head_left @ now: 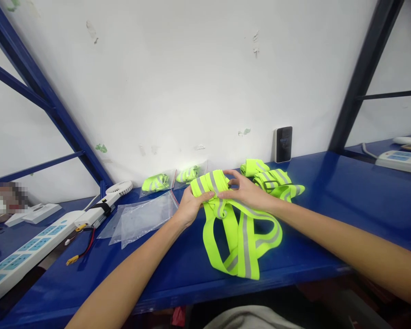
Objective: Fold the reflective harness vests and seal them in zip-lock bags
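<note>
Shelf of blue-painted steel (329, 224) viewed from above, contents read left to right; white power strip (23, 256) at far left, with red-and-black leads (84, 244) ending in yellow connectors just beside it; small white fan (119, 187) near the wall; flat clear plastic bags (140, 224) next along; two clear packets (155, 183) of folded lime-yellow strapping behind them, against the wall; left hand (192, 208) closed around the top fold of a lime-yellow reflective vest (245, 242), thumb uppermost; right hand (243, 192) gripping the same fold from the other side, fingers curled over it; vest lying mid-shelf between the forearms, grey-striped straps looped on the blue surface; loose lime-yellow bundle (274, 183) just behind the right hand; black-faced device (283, 144) upright against the wall; second power strip (400, 161) at far right.
</note>
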